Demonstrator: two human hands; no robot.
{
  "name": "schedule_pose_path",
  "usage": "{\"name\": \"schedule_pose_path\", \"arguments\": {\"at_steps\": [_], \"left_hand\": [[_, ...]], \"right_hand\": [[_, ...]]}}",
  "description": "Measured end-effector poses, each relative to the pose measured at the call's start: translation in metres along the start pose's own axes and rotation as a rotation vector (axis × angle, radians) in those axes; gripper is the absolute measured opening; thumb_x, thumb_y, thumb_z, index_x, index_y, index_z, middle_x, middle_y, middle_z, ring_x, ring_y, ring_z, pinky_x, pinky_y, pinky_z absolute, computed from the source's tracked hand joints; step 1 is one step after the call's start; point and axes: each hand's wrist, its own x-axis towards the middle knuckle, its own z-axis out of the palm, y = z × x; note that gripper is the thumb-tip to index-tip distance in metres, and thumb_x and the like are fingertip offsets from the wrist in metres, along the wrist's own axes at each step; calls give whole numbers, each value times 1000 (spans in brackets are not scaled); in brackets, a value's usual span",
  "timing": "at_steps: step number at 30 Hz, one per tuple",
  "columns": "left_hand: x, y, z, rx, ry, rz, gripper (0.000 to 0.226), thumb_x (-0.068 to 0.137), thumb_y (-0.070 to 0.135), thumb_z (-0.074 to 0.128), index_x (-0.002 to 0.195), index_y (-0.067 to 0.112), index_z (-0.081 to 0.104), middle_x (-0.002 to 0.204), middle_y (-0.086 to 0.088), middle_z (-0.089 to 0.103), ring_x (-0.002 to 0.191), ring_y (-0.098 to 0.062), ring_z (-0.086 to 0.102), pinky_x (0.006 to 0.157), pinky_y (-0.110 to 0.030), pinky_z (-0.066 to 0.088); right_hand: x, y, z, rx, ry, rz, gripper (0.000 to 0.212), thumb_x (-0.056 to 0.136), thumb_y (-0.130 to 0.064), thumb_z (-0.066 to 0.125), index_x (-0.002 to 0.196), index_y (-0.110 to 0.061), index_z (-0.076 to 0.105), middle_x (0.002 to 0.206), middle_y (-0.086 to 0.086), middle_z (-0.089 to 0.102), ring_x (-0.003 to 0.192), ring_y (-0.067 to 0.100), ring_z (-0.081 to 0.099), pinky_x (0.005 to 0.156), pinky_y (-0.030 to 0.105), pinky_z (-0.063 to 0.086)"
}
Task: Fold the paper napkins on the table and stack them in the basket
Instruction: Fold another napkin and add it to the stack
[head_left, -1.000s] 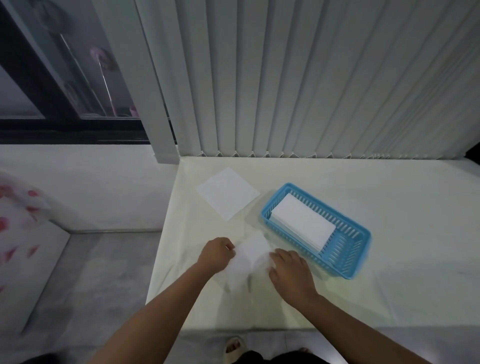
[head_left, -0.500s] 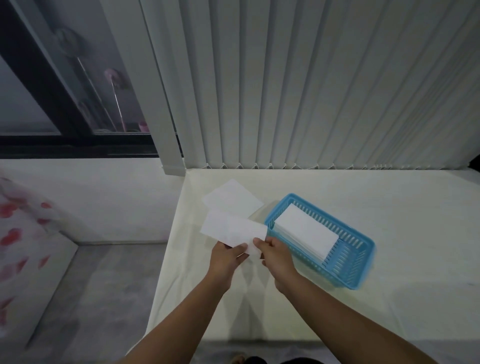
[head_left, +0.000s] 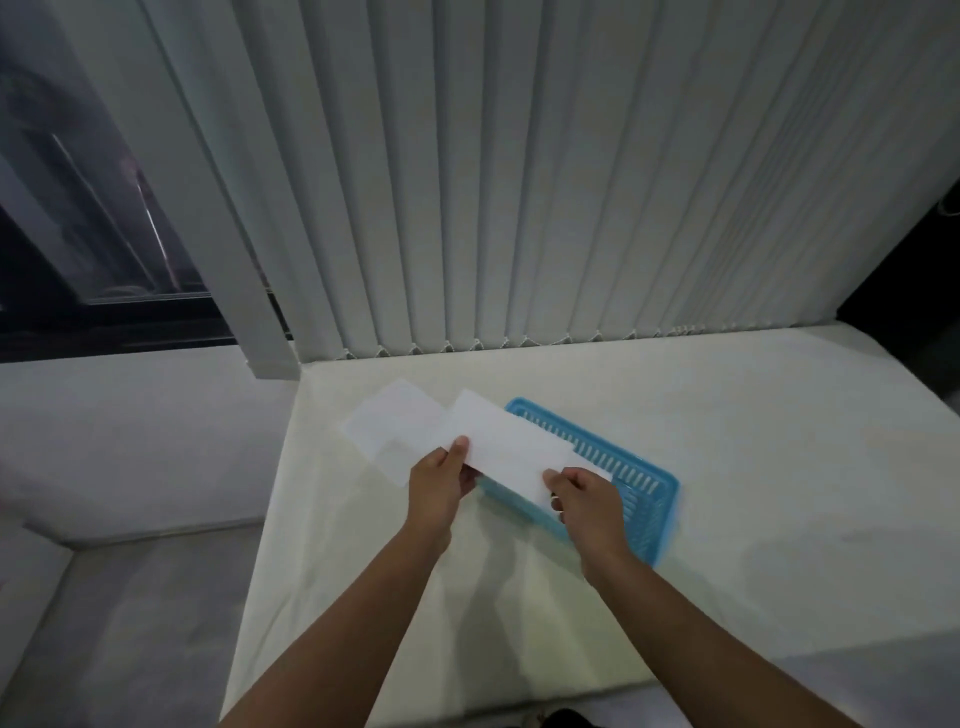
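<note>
L hand (head_left: 439, 483) & R hand (head_left: 587, 499) each pinch one end of the folded napkin (head_left: 509, 447), held above the left part of the blue basket (head_left: 654, 499). A flat napkin (head_left: 387, 428) lies on the bench (head_left: 753, 441) just left of the basket, partly hidden by the held one.

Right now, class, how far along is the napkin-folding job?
Done: the white rectangular paper napkin is folded. In hand: left hand and right hand pinch it over the blue plastic slotted basket. Left: placing it, then folding the flat square white napkin on the cream table.
</note>
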Motion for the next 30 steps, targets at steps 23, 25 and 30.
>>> {"name": "schedule_pose_path", "arguments": {"at_steps": [23, 25, 30], "left_hand": [[92, -20, 36, 1134, -114, 181, 40, 98, 34, 29, 130, 35, 53, 141, 2, 51, 133, -23, 39, 111, -37, 25], [92, -17, 39, 1136, -162, 222, 39, 99, 25, 31, 130, 29, 55, 138, -1, 52, 133, -20, 38, 112, -32, 19], [100, -21, 31, 1277, -237, 311, 47, 96, 8, 31, 133, 29, 52, 137, -6, 50, 132, -21, 39, 110, -31, 22]], "right_hand": [[56, 42, -67, -86, 42, 116, 15, 86, -19, 66, 73, -11, 66, 71, 3, 64, 67, 18, 58, 75, 35, 49], [56, 43, -65, -103, 48, 104, 18, 86, -19, 66, 69, -13, 64, 70, 3, 64, 66, 18, 57, 74, 35, 48], [51, 43, -59, -155, 62, 76, 21, 84, -19, 68, 64, -17, 61, 67, 1, 63, 65, 17, 58, 74, 36, 48]]}}
